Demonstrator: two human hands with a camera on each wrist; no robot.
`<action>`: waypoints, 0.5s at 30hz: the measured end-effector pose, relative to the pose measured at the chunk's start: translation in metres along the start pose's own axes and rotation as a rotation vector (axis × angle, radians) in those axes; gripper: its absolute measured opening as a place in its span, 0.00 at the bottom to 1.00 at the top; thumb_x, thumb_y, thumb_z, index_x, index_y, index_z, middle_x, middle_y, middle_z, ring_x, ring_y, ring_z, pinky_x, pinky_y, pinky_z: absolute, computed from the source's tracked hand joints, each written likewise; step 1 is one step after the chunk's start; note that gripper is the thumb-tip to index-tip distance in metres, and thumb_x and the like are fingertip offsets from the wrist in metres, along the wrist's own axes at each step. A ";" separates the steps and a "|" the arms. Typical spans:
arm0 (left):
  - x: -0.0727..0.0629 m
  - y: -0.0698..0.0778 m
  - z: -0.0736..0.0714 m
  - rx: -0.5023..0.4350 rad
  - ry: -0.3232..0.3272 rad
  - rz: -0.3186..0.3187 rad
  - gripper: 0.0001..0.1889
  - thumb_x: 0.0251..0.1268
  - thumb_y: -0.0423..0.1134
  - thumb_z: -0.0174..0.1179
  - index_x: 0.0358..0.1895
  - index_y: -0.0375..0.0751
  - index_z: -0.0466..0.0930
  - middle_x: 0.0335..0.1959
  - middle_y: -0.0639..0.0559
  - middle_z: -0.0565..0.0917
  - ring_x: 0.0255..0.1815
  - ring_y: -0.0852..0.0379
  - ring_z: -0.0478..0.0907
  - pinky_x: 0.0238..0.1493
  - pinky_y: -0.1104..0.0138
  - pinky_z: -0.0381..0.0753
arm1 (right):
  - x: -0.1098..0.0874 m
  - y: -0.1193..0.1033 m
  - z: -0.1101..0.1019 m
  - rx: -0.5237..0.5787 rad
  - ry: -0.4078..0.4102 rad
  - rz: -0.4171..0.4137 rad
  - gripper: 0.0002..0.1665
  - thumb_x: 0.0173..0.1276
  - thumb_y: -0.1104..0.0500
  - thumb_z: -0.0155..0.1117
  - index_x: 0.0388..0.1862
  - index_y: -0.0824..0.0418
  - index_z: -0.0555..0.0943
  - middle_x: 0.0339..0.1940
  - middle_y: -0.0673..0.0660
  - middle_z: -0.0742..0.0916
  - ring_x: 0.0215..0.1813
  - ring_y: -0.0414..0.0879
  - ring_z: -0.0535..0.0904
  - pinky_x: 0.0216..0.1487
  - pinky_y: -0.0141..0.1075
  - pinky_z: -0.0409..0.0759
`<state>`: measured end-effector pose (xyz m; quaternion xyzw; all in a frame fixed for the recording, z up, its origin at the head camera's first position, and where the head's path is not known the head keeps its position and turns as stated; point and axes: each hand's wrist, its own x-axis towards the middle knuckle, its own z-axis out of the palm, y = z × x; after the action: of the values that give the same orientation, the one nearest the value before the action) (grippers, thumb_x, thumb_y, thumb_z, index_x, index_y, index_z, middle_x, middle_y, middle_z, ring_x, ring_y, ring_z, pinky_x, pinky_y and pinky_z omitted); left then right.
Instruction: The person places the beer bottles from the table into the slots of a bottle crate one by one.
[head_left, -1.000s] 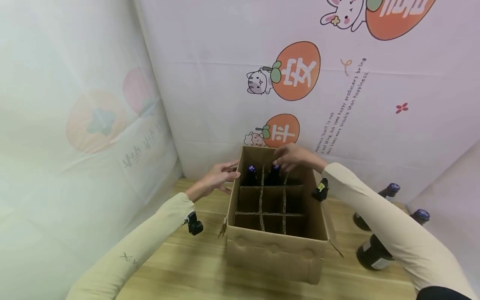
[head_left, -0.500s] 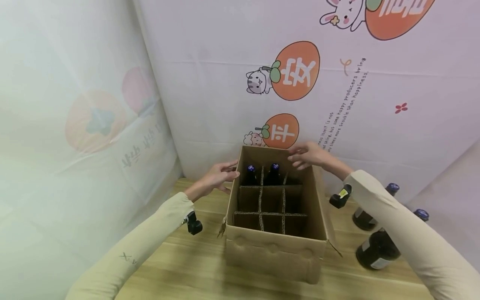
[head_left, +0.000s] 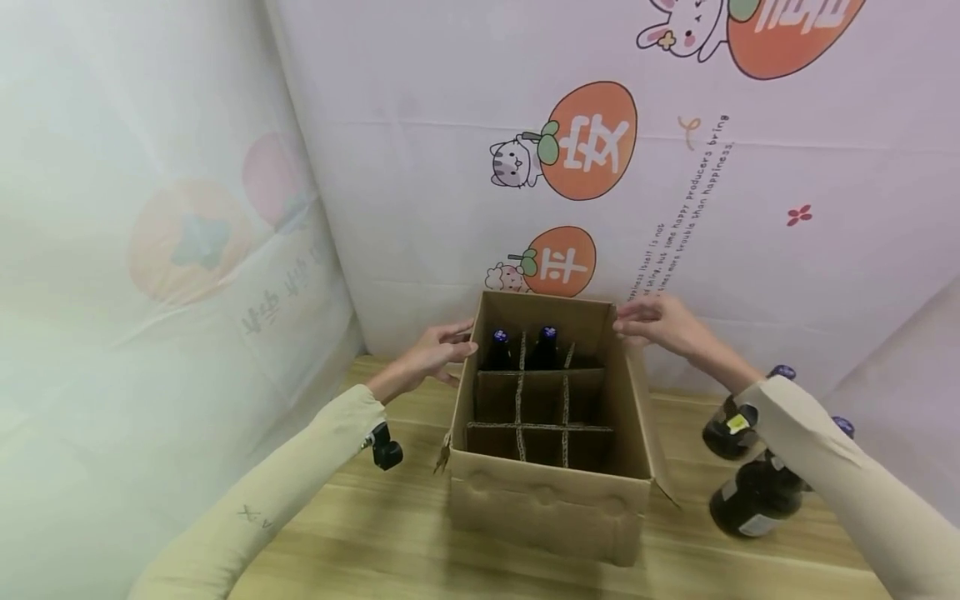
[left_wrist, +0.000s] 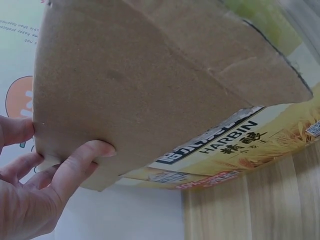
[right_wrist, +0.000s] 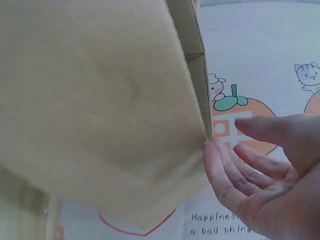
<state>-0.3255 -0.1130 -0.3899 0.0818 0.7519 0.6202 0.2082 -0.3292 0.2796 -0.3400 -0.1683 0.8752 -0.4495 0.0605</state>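
A tall cardboard box stands open-topped on the table, split into compartments by cardboard dividers. Two dark bottles with blue caps stand in its far row, in the left and middle compartments. At the far left corner my left hand holds the box's folded-out flap, thumb on its outer face and other fingers around its edge. With thumb held apart, my right hand touches the far right corner with its fingertips; nothing is in it.
Dark bottles with blue caps stand on the wooden table right of the box, partly behind my right forearm. A printed white cloth hangs close behind the box; another sheet hangs on the left.
My right hand has moved out of the box's far row, away from the middle bottle, rightward to the far right corner. My left hand stays at the left corner.
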 end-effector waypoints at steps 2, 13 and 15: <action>-0.001 -0.001 0.000 0.003 0.002 -0.001 0.36 0.79 0.36 0.58 0.84 0.46 0.55 0.82 0.35 0.62 0.74 0.29 0.69 0.51 0.49 0.92 | -0.007 0.005 -0.001 0.001 0.037 -0.025 0.25 0.76 0.66 0.64 0.64 0.81 0.75 0.56 0.78 0.85 0.41 0.33 0.87 0.44 0.35 0.92; -0.002 -0.005 0.000 0.006 0.001 -0.001 0.35 0.79 0.38 0.58 0.84 0.47 0.56 0.82 0.35 0.62 0.74 0.30 0.70 0.52 0.49 0.92 | -0.048 0.026 -0.027 -0.176 0.060 -0.141 0.25 0.69 0.69 0.70 0.61 0.80 0.76 0.50 0.79 0.86 0.40 0.40 0.88 0.36 0.33 0.92; -0.003 -0.004 0.000 0.007 0.001 -0.003 0.36 0.79 0.38 0.58 0.84 0.47 0.55 0.82 0.35 0.62 0.74 0.30 0.70 0.52 0.48 0.92 | -0.054 0.032 -0.031 -0.239 0.012 -0.120 0.26 0.66 0.68 0.73 0.60 0.80 0.77 0.49 0.76 0.87 0.42 0.48 0.89 0.37 0.33 0.91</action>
<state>-0.3220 -0.1150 -0.3930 0.0814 0.7542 0.6174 0.2085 -0.2944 0.3390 -0.3498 -0.2237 0.9112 -0.3460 0.0078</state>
